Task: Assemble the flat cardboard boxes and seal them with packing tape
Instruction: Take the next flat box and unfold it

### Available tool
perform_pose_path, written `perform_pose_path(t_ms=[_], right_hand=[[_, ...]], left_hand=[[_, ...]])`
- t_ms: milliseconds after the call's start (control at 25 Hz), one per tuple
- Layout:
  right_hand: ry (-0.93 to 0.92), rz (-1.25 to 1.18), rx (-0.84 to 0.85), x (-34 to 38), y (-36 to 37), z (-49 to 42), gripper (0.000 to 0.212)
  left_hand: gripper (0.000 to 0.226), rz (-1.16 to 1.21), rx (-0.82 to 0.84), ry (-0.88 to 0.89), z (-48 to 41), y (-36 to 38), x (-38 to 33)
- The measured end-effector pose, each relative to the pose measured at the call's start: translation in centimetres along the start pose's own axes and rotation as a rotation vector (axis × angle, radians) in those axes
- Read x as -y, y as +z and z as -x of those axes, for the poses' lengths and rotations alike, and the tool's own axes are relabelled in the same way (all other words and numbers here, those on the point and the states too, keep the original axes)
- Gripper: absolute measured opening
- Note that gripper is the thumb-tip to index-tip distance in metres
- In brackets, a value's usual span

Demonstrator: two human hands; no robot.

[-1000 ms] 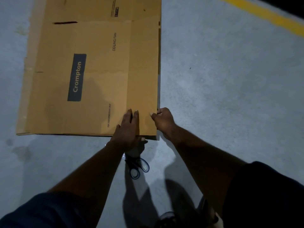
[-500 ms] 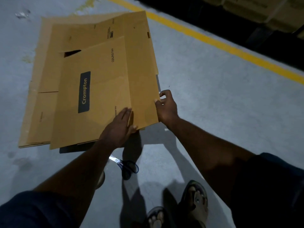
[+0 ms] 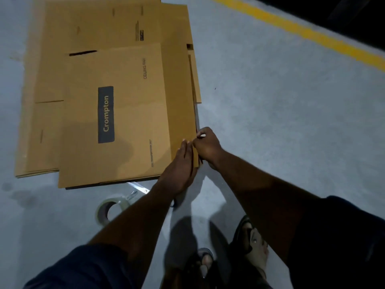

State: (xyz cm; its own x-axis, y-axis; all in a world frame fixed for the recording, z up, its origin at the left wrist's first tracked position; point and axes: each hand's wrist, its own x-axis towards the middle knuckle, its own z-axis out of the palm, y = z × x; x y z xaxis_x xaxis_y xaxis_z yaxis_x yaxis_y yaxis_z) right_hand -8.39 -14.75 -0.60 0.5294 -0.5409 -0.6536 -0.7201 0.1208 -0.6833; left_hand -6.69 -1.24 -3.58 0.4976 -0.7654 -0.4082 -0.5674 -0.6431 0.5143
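Note:
A flat brown cardboard box (image 3: 125, 113) with a dark "Crompton" label lies on top of a pile of flat boxes (image 3: 50, 84) on the grey floor. My left hand (image 3: 179, 165) lies with straight fingers on its near right corner. My right hand (image 3: 206, 146) curls round the box's right edge beside it. A roll of clear packing tape (image 3: 108, 209) stands on the floor just in front of the box, left of my left forearm. Scissors (image 3: 138, 187) lie between the roll and the box, partly hidden by my arm.
A yellow line (image 3: 308, 32) is painted across the floor at the upper right, with dark space beyond it. My sandalled feet (image 3: 248, 243) are at the bottom of the view. Bare grey floor (image 3: 281, 126) stretches to the right of the boxes.
The top box, lifted at its near edge half a second ago, now lies lower on the pile. Both hands have shifted to its near right corner. The tape roll has come into view.

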Motion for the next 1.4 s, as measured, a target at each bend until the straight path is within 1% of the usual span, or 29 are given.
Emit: perform_pose_path(t_ms=[40, 80, 160, 200, 280, 360, 440, 480, 560, 760, 840, 960, 1120, 1200, 1280, 1400], right_hand=[[-0.01, -0.007, 0.028, -0.3, 0.2, -0.3, 0.005], [-0.025, -0.02, 0.062, -0.5, 0.5, -0.5, 0.012], [-0.064, 0.035, 0.108, -0.6, 1.0, -0.7, 0.04], [-0.083, 0.091, 0.095, -0.7, 1.3, -0.9, 0.044], [-0.146, 0.218, 0.018, -0.4, 1.3, -1.1, 0.034], [-0.237, 0.273, -0.055, 0.3, 0.9, -0.7, 0.036], [-0.262, 0.21, -0.101, 1.5, 0.3, 0.5, 0.04], [-0.266, 0.18, -0.13, 2.3, -0.1, 1.2, 0.042], [-0.274, 0.135, -0.19, 3.9, -1.4, 2.4, 0.045], [-0.322, 0.073, -0.289, 9.2, -7.3, 6.3, 0.047], [-0.352, 0.066, -0.332, 11.1, -10.2, 8.9, 0.048], [-0.367, 0.013, -0.413, 13.2, -14.8, 13.2, 0.048], [-0.346, -0.065, -0.55, 14.4, -21.3, 20.2, 0.049], [-0.33, -0.111, -0.626, 14.2, -24.3, 23.9, 0.049], [-0.317, -0.158, -0.692, 13.4, -26.5, 27.4, 0.048], [-0.284, -0.246, -0.808, 11.3, -28.5, 32.3, 0.046]], left_hand=[[0.076, 0.026, -0.001, 0.008, 0.2, 0.4, 0.6], [0.073, 0.056, -0.006, -0.001, 0.5, 0.7, 1.1], [0.073, 0.143, -0.052, -0.042, 1.1, 0.8, 1.7], [0.074, 0.185, -0.107, -0.066, 1.4, 0.5, 1.7], [0.072, 0.248, -0.265, -0.106, 1.6, 0.1, 1.1], [0.069, 0.267, -0.389, -0.19, 1.3, -0.5, -0.7], [0.065, 0.232, -0.46, -0.328, 0.6, -2.0, -2.9], [0.062, 0.217, -0.485, -0.37, 0.4, -2.9, -3.9], [0.057, 0.221, -0.53, -0.35, 0.5, -5.3, -5.4], [0.055, 0.249, -0.679, -0.146, 2.4, -12.2, -9.6], [0.052, 0.26, -0.745, -0.062, 3.5, -14.4, -12.1], [0.049, 0.31, -0.816, -0.028, 5.7, -17.3, -16.4], [0.045, 0.392, -0.886, 0.075, 8.4, -20.8, -22.4], [0.042, 0.444, -0.883, 0.059, 9.5, -22.1, -25.0], [0.042, 0.522, -0.856, -0.009, 10.5, -22.6, -27.5], [0.041, 0.638, -0.8, -0.067, 11.7, -21.7, -31.3]])
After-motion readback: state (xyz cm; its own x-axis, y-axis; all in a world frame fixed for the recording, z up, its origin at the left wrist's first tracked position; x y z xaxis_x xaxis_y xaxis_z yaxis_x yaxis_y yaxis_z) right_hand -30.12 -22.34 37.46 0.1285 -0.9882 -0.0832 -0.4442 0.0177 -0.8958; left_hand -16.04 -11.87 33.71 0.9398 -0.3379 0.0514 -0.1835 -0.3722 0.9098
